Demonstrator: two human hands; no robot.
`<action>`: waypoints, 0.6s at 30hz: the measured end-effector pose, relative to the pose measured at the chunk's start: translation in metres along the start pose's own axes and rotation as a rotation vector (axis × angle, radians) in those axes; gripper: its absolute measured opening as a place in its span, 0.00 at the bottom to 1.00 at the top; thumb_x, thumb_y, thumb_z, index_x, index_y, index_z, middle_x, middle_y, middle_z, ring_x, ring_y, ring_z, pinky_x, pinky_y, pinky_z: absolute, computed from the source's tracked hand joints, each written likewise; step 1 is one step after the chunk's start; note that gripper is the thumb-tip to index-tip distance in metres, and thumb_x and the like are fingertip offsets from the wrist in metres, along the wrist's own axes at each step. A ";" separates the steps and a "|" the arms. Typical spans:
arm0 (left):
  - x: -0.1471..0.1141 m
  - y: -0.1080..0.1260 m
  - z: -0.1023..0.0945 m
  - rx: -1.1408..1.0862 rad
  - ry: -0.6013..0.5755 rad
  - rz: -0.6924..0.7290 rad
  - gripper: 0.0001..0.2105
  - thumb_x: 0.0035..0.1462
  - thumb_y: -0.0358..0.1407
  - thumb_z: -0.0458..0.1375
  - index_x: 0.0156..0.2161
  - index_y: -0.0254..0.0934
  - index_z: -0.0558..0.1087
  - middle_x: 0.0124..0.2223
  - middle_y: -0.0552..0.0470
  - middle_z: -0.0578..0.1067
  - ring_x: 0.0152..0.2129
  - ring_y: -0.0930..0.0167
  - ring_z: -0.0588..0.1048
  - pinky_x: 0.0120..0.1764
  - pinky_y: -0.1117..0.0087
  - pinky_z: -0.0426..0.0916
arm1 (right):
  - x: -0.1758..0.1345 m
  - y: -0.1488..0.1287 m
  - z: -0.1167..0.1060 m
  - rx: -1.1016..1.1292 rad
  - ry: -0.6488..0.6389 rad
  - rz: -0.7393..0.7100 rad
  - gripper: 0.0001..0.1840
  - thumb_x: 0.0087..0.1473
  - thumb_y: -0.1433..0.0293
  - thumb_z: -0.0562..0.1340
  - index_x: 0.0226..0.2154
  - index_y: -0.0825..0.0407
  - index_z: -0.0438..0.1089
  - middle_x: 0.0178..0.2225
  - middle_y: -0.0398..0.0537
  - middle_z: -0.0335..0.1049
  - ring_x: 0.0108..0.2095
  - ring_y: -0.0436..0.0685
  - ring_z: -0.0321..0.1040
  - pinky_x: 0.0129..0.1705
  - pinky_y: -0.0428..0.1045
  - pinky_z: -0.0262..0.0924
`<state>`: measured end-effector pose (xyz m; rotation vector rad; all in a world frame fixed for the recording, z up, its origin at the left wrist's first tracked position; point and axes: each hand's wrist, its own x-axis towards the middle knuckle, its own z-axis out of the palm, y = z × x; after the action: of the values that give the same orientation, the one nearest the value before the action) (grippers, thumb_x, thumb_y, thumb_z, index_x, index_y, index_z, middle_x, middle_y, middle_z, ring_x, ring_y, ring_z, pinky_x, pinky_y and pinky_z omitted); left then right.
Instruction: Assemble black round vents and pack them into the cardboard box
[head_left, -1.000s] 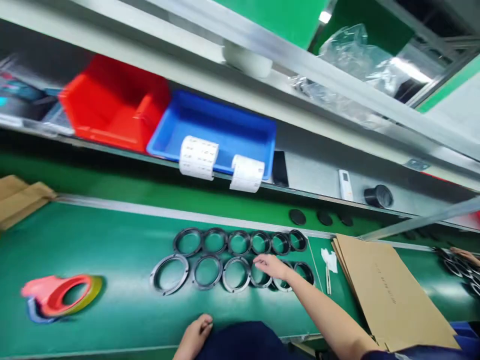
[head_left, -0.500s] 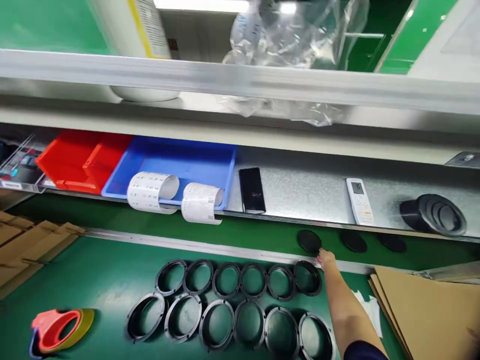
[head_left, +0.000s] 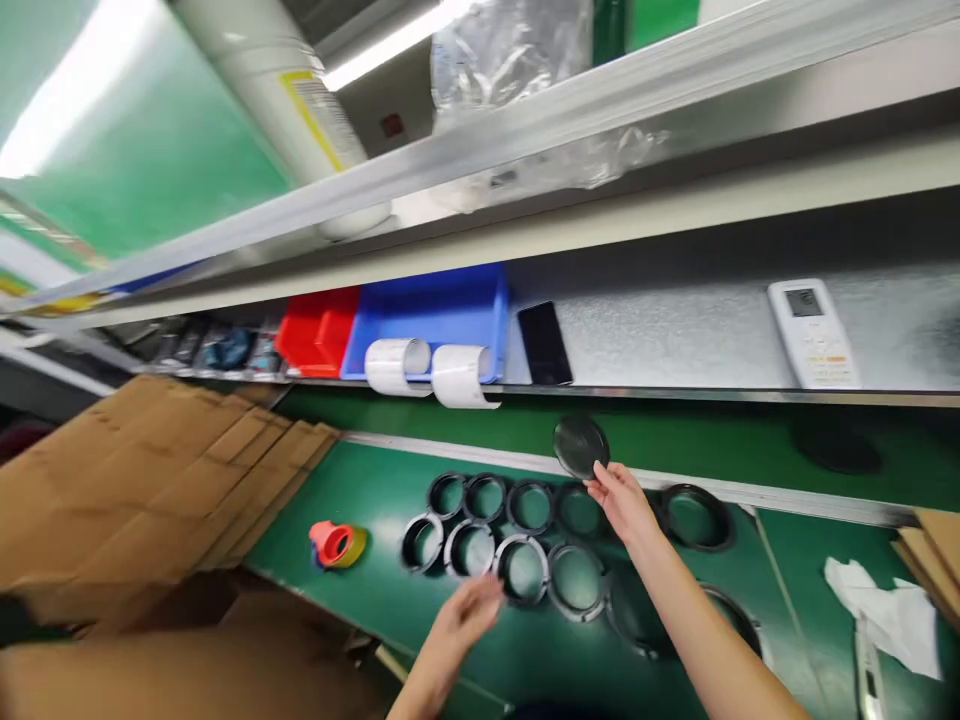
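Observation:
Pinched at its edge by my right hand (head_left: 615,495), a thin round black disc (head_left: 580,445) is raised, tilted, above the back row of black rings (head_left: 530,507). My left hand (head_left: 466,612) hovers at the front row, close to a black ring (head_left: 520,570). Motion blurs it slightly, but its fingers look loosely stretched and no object shows in them. The rings lie in two rows on the green table (head_left: 375,500). My right forearm covers parts of the rings at the right end.
Above the table runs a metal shelf with a red bin (head_left: 319,330), blue tray (head_left: 427,305), label rolls (head_left: 459,375), phone (head_left: 544,343) and remote control (head_left: 812,335). Tape (head_left: 346,546) lies left, cardboard (head_left: 165,460) beyond. White tissue (head_left: 885,610) and another dark disc (head_left: 836,445) are right.
My right hand has lifted the disc from the back of the table and brought it over the rings. My left hand has come into view. The camera has turned left and tilted.

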<state>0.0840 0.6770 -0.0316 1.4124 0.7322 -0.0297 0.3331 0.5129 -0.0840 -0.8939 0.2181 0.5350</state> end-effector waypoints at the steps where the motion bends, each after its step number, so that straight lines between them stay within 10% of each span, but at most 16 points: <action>1: -0.003 0.007 0.001 -0.158 -0.042 0.078 0.36 0.43 0.53 0.70 0.56 0.46 0.69 0.61 0.41 0.68 0.59 0.53 0.64 0.58 0.51 0.62 | -0.032 0.014 0.016 0.007 -0.107 0.028 0.28 0.37 0.58 0.78 0.27 0.51 0.62 0.23 0.38 0.65 0.27 0.50 0.71 0.27 0.41 0.69; 4: 0.003 0.031 0.004 -0.594 -0.237 0.273 0.42 0.43 0.48 0.72 0.62 0.50 0.61 0.66 0.46 0.61 0.64 0.55 0.56 0.63 0.49 0.56 | -0.118 0.052 0.055 0.004 -0.344 0.134 0.25 0.43 0.57 0.76 0.28 0.52 0.62 0.25 0.39 0.68 0.27 0.48 0.71 0.29 0.41 0.70; 8: 0.002 0.047 -0.006 -0.826 -0.355 0.168 0.37 0.44 0.54 0.68 0.55 0.33 0.70 0.56 0.40 0.72 0.61 0.52 0.61 0.63 0.52 0.55 | -0.179 0.079 0.079 -0.203 -0.470 0.179 0.25 0.51 0.49 0.68 0.36 0.53 0.67 0.32 0.48 0.73 0.30 0.53 0.73 0.32 0.47 0.71; 15: -0.039 0.033 -0.037 -0.992 -0.582 -0.029 0.29 0.55 0.55 0.58 0.55 0.37 0.70 0.57 0.43 0.72 0.55 0.56 0.68 0.61 0.48 0.58 | -0.204 0.057 0.078 -1.062 -0.230 -0.920 0.17 0.64 0.54 0.55 0.46 0.44 0.73 0.48 0.53 0.66 0.51 0.63 0.63 0.55 0.62 0.61; 18: -0.049 0.026 -0.038 -1.040 -0.603 -0.110 0.28 0.56 0.54 0.58 0.54 0.34 0.71 0.55 0.44 0.73 0.52 0.62 0.71 0.61 0.56 0.59 | -0.216 0.057 0.082 -1.273 -0.293 -1.072 0.17 0.65 0.58 0.55 0.53 0.38 0.72 0.56 0.51 0.59 0.57 0.65 0.53 0.59 0.66 0.56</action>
<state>0.0403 0.6973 0.0154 0.3205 0.2250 -0.1338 0.1168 0.5310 0.0134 -1.9260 -0.9535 -0.3090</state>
